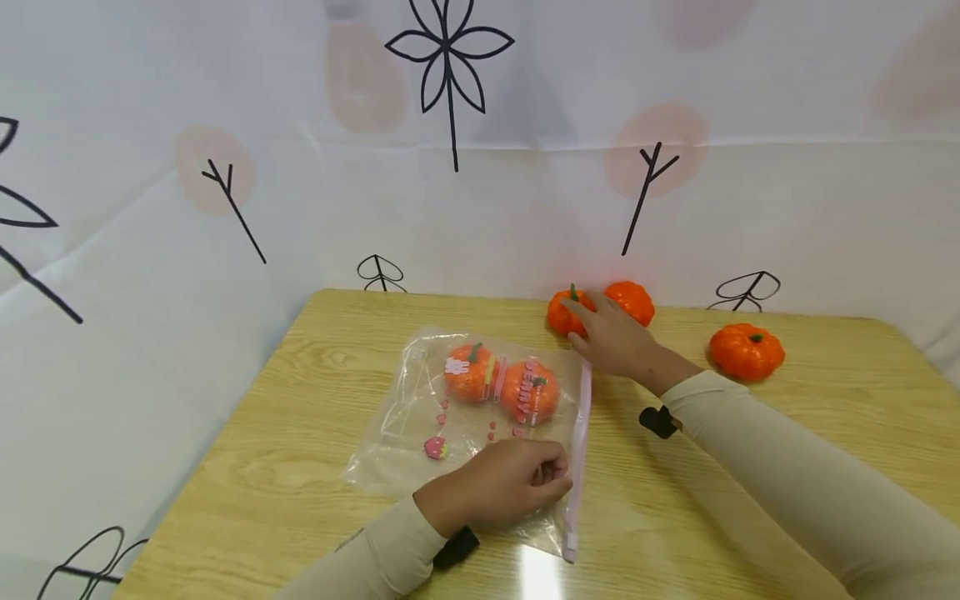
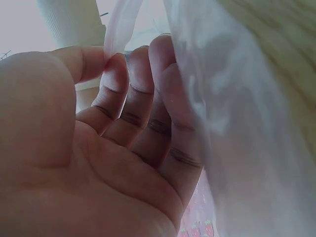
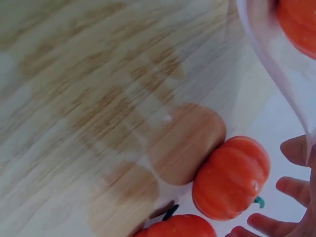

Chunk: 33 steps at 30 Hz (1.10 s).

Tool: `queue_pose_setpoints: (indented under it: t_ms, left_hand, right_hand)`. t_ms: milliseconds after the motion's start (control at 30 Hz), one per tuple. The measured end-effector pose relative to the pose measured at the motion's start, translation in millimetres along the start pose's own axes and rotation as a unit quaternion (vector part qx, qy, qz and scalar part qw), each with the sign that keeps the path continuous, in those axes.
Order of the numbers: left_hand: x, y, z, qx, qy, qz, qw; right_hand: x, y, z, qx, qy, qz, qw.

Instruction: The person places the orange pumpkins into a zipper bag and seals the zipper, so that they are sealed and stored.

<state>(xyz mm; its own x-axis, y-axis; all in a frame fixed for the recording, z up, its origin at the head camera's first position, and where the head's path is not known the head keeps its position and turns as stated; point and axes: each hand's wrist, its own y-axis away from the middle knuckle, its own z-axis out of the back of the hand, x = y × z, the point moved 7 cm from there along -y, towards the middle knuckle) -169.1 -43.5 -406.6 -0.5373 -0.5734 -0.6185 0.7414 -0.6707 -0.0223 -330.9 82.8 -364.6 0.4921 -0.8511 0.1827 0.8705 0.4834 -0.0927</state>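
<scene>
Your right arm is stretched forward across the table (image 1: 675,500), forearm running in from the lower right. Your right hand (image 1: 618,343) is palm down, fingers spread apart and slightly bent, over the right side of the far pumpkin (image 1: 561,315). Nothing is gripped there. Right wrist view cuts most of the hand off at the frame edge, so I can't tell whether a fingertip touches.

Your left forearm comes in from the bottom, wrist low over the near part of the clear bag (image 1: 401,425). Your left hand (image 1: 510,485) has thumb and index finger together, pinching the pink zip strip (image 1: 579,454); the other fingers are curled beside it.

Bag lies flat-ish left of your right hand, strip side facing right. Two pumpkins sit inside it: left one (image 1: 467,385), right one (image 1: 531,407). Outside: back pumpkin (image 1: 634,302) just right of the far one, and right-hand pumpkin (image 1: 748,354) well apart.
</scene>
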Motion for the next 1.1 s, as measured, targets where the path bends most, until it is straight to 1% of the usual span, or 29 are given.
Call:
queue_pose_setpoints:
  t_ms: [167,300,400,500,733,900,1100]
  left_hand:
    - [0.4,-0.6,0.1,0.003,-0.011,0.000,0.9999]
    - [0.3,-1.7,-0.7,0.004,-0.014,0.001,0.9999]
    - [1.3,-2.1,-1.3,0.005,-0.014,0.004,0.9999]
    - [3.3,-2.2,-1.8,0.006,-0.012,0.008,0.9999]
    - [5.9,-1.5,-1.8,0.007,-0.007,0.014,0.9999]
    - [4.3,-1.5,-1.9,0.006,-0.006,0.006,0.9999]
    - [3.9,-1.8,-1.8,0.005,-0.007,0.005,0.9999]
  right_hand:
    - [-5.4,-7.5,-8.7,0.024,-0.006,0.000,0.9997]
    - [-8.6,-9.2,-12.5,0.045,-0.020,0.005,0.9988]
    - [-8.6,-9.6,-13.2,0.053,-0.024,0.009,0.9983]
    - [-6.3,-10.3,-11.6,0.048,-0.027,0.014,0.9984]
    - [-0.6,-11.9,-6.1,0.015,-0.015,0.025,0.9995]
    - [-3.3,-6.9,-3.1,0.014,-0.028,0.011,0.9994]
    - [-4.5,4.0,0.9,-0.002,-0.039,0.015,0.9991]
